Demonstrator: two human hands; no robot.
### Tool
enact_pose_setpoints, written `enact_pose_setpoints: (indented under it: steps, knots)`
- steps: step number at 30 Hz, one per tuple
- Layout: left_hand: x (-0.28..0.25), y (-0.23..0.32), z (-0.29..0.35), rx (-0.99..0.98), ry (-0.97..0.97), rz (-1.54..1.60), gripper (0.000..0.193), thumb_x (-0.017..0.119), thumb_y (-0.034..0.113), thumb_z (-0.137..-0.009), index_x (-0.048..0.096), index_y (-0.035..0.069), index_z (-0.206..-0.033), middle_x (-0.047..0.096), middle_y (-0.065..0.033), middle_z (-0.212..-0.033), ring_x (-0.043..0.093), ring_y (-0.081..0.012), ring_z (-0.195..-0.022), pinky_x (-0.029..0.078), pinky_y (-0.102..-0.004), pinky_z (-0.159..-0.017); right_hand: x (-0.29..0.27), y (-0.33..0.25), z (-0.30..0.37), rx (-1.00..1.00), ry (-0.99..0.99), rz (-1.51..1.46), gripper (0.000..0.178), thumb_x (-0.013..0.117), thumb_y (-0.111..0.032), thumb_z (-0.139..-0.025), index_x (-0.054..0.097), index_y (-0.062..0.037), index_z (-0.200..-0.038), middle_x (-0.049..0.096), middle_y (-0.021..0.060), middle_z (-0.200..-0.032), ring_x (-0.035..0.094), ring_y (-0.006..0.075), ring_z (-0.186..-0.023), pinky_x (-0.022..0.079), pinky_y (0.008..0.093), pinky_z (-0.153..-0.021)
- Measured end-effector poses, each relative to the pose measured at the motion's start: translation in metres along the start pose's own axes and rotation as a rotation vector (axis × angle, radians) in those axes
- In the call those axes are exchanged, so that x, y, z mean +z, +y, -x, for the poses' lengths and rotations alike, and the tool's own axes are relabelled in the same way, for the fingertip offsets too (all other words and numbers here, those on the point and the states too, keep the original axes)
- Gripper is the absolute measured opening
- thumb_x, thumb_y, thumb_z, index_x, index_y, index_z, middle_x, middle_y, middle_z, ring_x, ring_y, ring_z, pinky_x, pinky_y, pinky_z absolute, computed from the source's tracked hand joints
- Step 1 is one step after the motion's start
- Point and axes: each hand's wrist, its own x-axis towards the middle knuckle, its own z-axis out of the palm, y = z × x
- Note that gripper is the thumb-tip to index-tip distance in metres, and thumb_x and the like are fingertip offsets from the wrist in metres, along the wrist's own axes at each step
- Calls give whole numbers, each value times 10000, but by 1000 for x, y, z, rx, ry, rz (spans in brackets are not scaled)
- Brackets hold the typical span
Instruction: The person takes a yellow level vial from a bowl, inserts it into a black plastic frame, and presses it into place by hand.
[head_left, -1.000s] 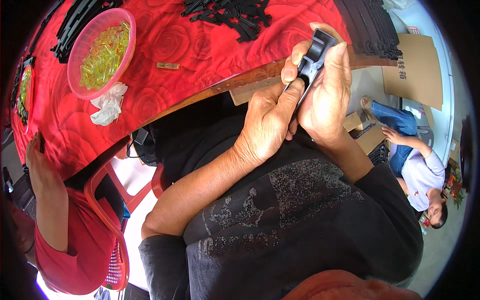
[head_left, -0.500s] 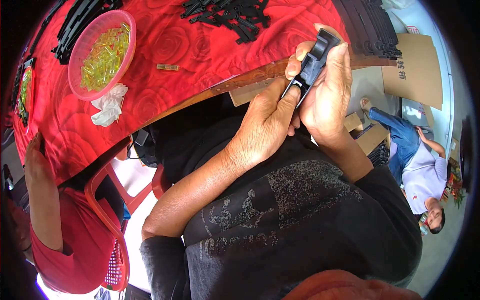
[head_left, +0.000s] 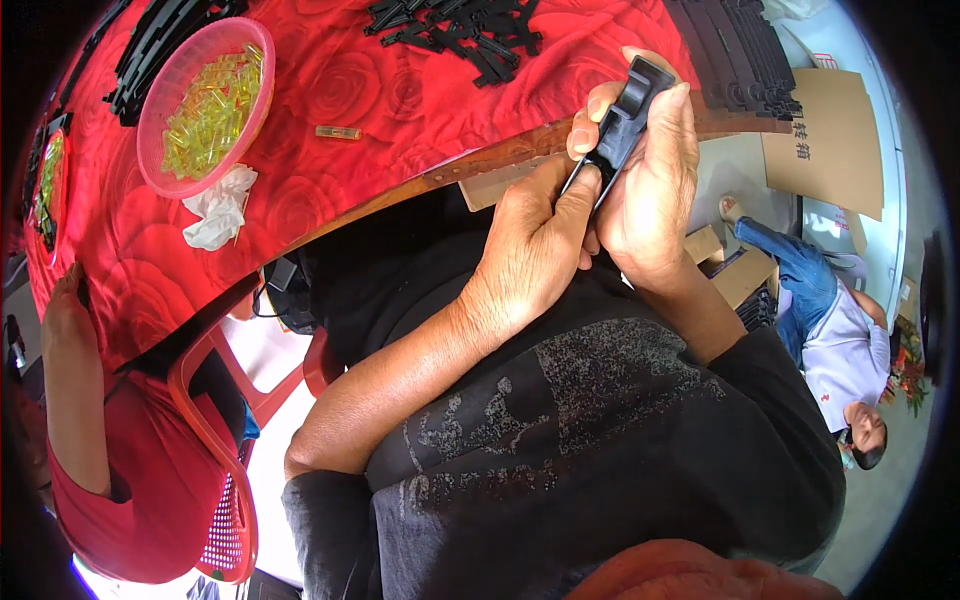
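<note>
Between both my hands, just off the table edge, a long black plastic housing (head_left: 624,120) with a hollow channel is held tilted, its curved end up. My right hand (head_left: 655,190) wraps it from the right side, with fingertips showing along its left edge. Pressing into the channel at its lower end is the thumb of my left hand (head_left: 530,235); the left fingers go behind the part and are mostly hidden. Anything beneath that thumb is out of sight. A single small clear yellowish vial (head_left: 338,132) lies on the red tablecloth (head_left: 320,80) to the left.
A pink basket (head_left: 150,150) of yellow-green vials stands on the table by crumpled white tissue (head_left: 218,210). Black plastic parts (head_left: 470,35) lie piled at the back; more are stacked (head_left: 740,60) at the right. A co-worker's arm (head_left: 75,380) rests at the left edge. Cardboard (head_left: 825,140) stands right.
My left thumb has pushed slightly further up the channel, covering a small pale spot seen there before. The housing stays nearly in place. The co-worker's arm at left has shifted slightly.
</note>
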Motion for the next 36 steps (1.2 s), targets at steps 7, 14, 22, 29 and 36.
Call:
enact_pose_setpoints:
  steps: [7,14,22,29,36]
  knots:
    - [2,8,0,-45,38,0,347,445,257,-1054,577,-29,-908,535,-35,-632,511,-108,-528,412,-247,-493,0,3,2,-17,-12,-11,481,325,-458,-1054,455,-63,-1298,567,89,-877,555,177,-716,489,314,-662]
    - [0,6,1,-89,19,42,375,437,292,-1051,585,-22,-909,537,-42,-609,509,-118,-505,403,-250,-478,1,3,3,-4,-35,13,481,309,-454,-1058,445,-62,-1302,562,93,-878,555,177,-709,494,315,-654]
    - [0,6,-1,-96,14,82,381,468,339,-1035,590,3,-906,507,-15,-558,490,-84,-455,394,-255,-438,-1,0,1,-53,-97,11,475,312,-444,-1060,443,-58,-1304,556,86,-856,544,166,-682,488,312,-632]
    - [-1,10,0,-88,-55,44,376,401,271,-1033,587,-16,-877,539,-50,-621,506,-120,-512,402,-256,-478,-2,-1,4,-103,-149,53,477,318,-444,-1058,429,-54,-1307,550,86,-851,539,164,-679,486,308,-627]
    - [1,5,-2,-119,16,99,377,485,315,-976,594,-24,-854,561,-45,-590,535,-105,-472,420,-258,-449,1,1,7,-91,-145,44,471,323,-444,-1057,423,-58,-1309,545,84,-855,542,164,-689,491,301,-633]
